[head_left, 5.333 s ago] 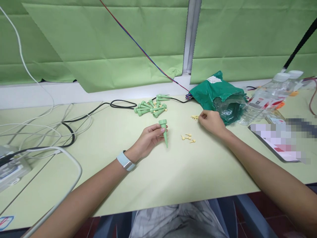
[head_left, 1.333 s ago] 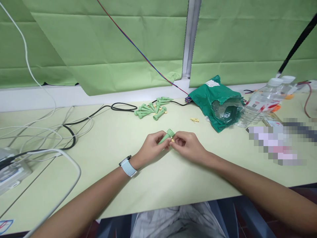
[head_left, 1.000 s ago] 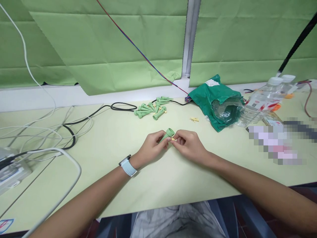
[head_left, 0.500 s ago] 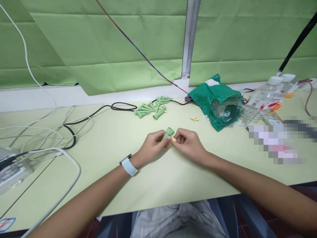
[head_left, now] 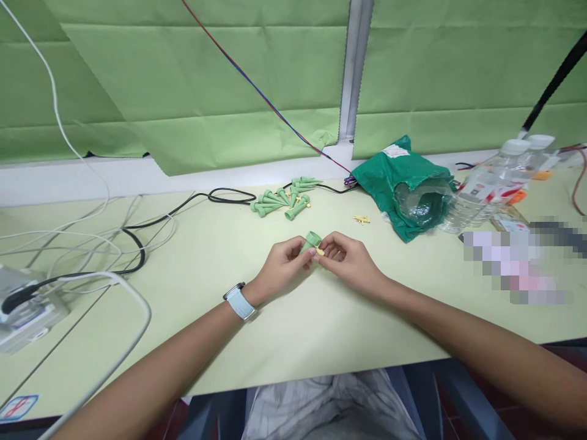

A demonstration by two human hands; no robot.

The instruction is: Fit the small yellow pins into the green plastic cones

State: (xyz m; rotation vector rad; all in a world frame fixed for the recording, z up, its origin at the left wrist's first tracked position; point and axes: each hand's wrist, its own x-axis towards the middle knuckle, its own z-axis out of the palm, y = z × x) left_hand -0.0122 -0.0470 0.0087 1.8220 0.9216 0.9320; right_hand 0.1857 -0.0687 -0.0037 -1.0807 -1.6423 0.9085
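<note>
My left hand (head_left: 287, 263), with a watch on its wrist, is closed round a green plastic watering spike (head_left: 312, 239). The spike's wide open end tilts up, and the fingers cover much of its body. Against its side, my right hand (head_left: 346, 260) pinches a small yellow plastic valve (head_left: 320, 251). Fingertips hide part of the valve, so I cannot tell whether it sits in the spike. Beyond the hands lies a pile of green spikes (head_left: 275, 200), some with yellow pieces on them. A little heap of loose yellow valves (head_left: 362, 219) rests to the right of that pile.
A torn green plastic bag (head_left: 383, 177) lies at the back right, beside clear bottles (head_left: 486, 183). Blurred-out items (head_left: 509, 263) are on the right. White and black cables (head_left: 132, 244) and a power strip (head_left: 32, 311) take up the left side.
The spike's open end has turned a little more upright in my left hand. My right fingers have shifted slightly up and left, with the yellow valve still at the spike's side.
</note>
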